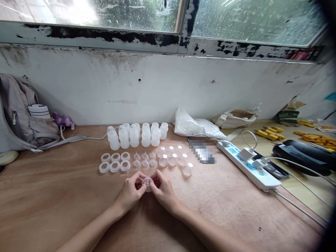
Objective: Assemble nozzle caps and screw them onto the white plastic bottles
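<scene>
My left hand [133, 189] and my right hand [163, 189] pinch a small translucent baby bottle nipple [148, 183] from both sides, low over the table. It seems to sit in a collar ring, but my fingers hide much of it. Just beyond my hands lie several clear bottle nipples [145, 163] in two rows. Left of these are several frosted collar rings [114, 167], also in two rows. Clear round caps [172, 161] lie to the right, with one cap [186, 171] nearer than the others. Behind everything stand several frosted baby bottles [134, 137], upright in a cluster.
A white power strip [252, 166] with plugged-in chargers and cables crosses the right side. A blurred-out flat object [202, 150] lies near white plastic bags [195, 126]. At far left is a grey backpack [19, 108]. Yellow pieces [270, 133] and a black object [301, 157] occupy the far right.
</scene>
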Available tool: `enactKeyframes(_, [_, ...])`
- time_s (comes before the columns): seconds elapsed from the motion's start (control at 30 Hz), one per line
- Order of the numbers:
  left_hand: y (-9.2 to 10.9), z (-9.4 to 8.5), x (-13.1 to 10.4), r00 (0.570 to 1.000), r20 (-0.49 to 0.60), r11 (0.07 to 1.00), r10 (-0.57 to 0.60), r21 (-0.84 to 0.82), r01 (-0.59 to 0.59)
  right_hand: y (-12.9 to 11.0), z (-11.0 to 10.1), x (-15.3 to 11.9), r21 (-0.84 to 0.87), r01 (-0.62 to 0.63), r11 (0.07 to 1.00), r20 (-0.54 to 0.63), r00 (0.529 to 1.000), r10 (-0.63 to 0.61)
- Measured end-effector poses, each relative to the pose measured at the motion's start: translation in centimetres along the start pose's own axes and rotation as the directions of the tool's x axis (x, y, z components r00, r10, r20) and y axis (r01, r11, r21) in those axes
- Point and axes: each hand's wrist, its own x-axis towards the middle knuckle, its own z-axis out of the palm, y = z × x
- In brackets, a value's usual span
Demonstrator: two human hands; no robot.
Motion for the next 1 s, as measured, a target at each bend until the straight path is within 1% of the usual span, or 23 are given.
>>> enactKeyframes(0.13, [-0.2,0.0,0.1,1.0,-0.01,1.0,-0.002,-0.026,0.002,0.0,-0.1,0.0,0.016,-0.01,1.0,0.018,1.0,0.01])
enactKeyframes(0.3, [-0.8,0.1,0.5,0.999,-0.034,0.998,0.008,-0.065,-0.01,-0.1,-0.6,-0.2,0.093,-0.005,0.996,0.114,0.993,-0.006])
enactKeyframes(0.37, [-1.0,0.1,0.5,0.999,-0.043,0.998,0.001,-0.062,-0.003,-0.1,-0.7,-0.2,0.117,-0.012,0.993,0.13,0.992,-0.004])
enactKeyframes(0.5, [-1.1,0.0,0.4,0.998,-0.059,0.999,-0.01,-0.051,0.006,0.1,-0.7,-0.2,0.104,-0.028,0.994,0.137,0.99,0.013])
enactKeyframes(0.63, [-0.8,-0.1,0.3,0.998,-0.062,0.996,-0.01,-0.089,0.005,-0.2,-0.6,-0.1,0.094,0.003,0.996,0.141,0.99,-0.016])
enactKeyframes(0.73, [-0.4,-0.2,0.1,1.0,-0.03,0.995,-0.001,-0.102,-0.002,-0.3,-0.3,-0.1,0.062,0.038,0.997,0.097,0.994,-0.044])
enactKeyframes(0.8, [-0.1,-0.1,0.0,1.0,-0.017,0.999,0.003,-0.05,-0.004,-0.1,-0.1,-0.2,0.037,0.053,0.998,0.068,0.996,-0.055])
enactKeyframes(0.93, [0.2,0.1,-0.3,0.998,-0.05,0.992,0.036,0.12,-0.03,0.3,0.3,-0.2,-0.017,0.06,0.998,0.061,0.996,-0.059])
enactKeyframes(1.0, [0.2,0.1,-0.3,0.998,-0.049,0.99,0.036,0.135,-0.029,0.3,0.3,-0.2,-0.031,0.057,0.998,0.062,0.997,-0.055])
